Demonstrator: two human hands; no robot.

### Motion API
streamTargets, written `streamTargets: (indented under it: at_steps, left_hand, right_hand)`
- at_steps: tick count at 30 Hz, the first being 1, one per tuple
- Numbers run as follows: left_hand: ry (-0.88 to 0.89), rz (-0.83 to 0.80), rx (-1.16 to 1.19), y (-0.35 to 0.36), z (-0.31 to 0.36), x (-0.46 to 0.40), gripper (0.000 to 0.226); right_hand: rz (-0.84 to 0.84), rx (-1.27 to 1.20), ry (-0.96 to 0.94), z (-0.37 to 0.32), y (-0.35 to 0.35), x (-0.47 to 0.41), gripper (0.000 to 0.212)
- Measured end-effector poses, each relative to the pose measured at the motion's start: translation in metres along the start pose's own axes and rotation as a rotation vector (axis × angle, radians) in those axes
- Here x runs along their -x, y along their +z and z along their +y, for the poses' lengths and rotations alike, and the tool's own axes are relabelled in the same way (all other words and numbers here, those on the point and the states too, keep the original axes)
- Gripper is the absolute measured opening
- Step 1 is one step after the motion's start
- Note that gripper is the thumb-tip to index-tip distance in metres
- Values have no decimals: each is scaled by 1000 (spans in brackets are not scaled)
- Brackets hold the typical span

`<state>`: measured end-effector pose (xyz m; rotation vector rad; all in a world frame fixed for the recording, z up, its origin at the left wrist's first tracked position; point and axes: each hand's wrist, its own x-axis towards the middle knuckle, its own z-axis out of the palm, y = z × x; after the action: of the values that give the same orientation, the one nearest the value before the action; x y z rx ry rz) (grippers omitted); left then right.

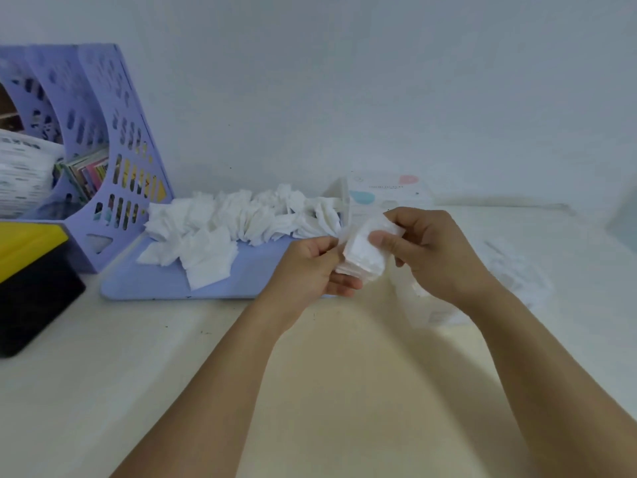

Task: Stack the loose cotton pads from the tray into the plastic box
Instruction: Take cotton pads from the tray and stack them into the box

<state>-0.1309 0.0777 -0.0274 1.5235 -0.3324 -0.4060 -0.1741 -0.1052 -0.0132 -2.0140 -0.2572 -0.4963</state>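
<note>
The loose cotton pads (238,219) look soft, fibrous and matt white, with ragged, fluffy edges, and the small stack of pads (362,251) held between both hands shows the same dull fleecy surface. The tray (155,282) under them is smooth lilac plastic with a faint sheen. The file rack (113,139) is the same lilac plastic, moulded with punched slots. The plastic box (389,196) appears clear to whitish, smooth, with pastel printed spots. The tabletop (327,391) is a smooth, cream, matt surface with small dark specks. The wall (379,81) is plain matt white.
</note>
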Motion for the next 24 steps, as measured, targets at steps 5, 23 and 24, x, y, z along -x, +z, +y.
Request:
streamTargets:
  at_steps: [5,23,24]
  left_hand:
    - [7,-21,25,3,1,3,19]
    - [-68,-158,159,18,0,5,24]
    - [-75,-156,187,18,1,4,23]
  right_hand:
    - [-8,-150,59,1,-6,3,12]
    - [55,174,-107,5,24,8,30]
    - [11,166,-85,4,26,9,33]
